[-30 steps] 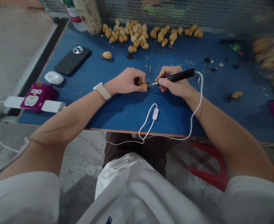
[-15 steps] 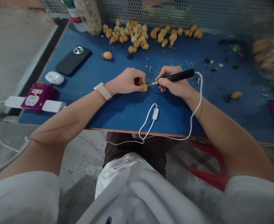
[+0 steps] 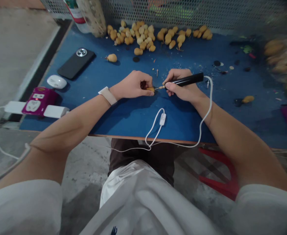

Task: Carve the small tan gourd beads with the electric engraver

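In the head view, my left hand (image 3: 138, 85) pinches a small yellow-brown gourd (image 3: 150, 89) between thumb and fingers, low over the blue tabletop. Most of the gourd is hidden by those fingers. My right hand (image 3: 180, 86) grips a black electric engraving pen (image 3: 188, 79) like a writing pen. Its thin metal tip points left and meets the gourd's exposed end, though contact is too small to confirm. From the back of the pen a white cord (image 3: 210, 98) loops down past my right forearm to an inline switch (image 3: 162, 119) on the table.
Several small gourds (image 3: 143, 36) are heaped along the back by a perforated metal panel (image 3: 173, 16). A single gourd (image 3: 112, 58), a black phone (image 3: 77, 63), a white earbud case (image 3: 56, 82) and a purple power socket (image 3: 39, 101) lie to the left. Another gourd (image 3: 248, 99) lies right.
Almost nothing differs. Both hands, the gourd and the pen hold the same position; the view has only shifted very slightly.
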`<state>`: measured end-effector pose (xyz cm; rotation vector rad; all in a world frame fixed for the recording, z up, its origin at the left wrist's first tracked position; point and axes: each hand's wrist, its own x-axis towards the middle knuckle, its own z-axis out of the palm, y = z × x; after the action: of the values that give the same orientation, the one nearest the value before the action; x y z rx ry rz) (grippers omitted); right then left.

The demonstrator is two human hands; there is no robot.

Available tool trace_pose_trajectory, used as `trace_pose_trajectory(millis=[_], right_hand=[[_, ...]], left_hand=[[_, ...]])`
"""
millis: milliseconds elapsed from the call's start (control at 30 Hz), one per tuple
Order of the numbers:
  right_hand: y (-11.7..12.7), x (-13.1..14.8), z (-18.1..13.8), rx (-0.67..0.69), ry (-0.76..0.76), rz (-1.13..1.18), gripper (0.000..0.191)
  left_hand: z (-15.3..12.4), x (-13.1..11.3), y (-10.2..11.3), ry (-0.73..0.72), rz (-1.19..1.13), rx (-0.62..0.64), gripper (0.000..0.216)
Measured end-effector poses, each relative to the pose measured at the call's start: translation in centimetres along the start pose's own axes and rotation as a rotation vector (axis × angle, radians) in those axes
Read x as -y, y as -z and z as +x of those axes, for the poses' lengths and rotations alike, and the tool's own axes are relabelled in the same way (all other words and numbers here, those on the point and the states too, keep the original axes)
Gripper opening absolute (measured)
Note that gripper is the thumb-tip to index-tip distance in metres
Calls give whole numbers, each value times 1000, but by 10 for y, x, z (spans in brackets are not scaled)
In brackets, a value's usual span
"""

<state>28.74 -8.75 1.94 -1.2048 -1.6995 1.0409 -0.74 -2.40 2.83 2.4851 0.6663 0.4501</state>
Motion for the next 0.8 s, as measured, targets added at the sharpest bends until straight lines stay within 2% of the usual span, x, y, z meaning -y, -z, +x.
trace_pose_trajectory(millis=[200, 467, 800], right_hand=[[2, -3, -1, -2, 44, -41, 44], [2, -2, 0, 10, 25, -100, 35], [3, -7, 0, 8, 86, -38, 45]], left_hand=[[2, -2, 0, 18, 7, 17, 32], [1, -4, 0, 31, 3, 23, 33], [2, -6, 1, 56, -14, 25, 35]])
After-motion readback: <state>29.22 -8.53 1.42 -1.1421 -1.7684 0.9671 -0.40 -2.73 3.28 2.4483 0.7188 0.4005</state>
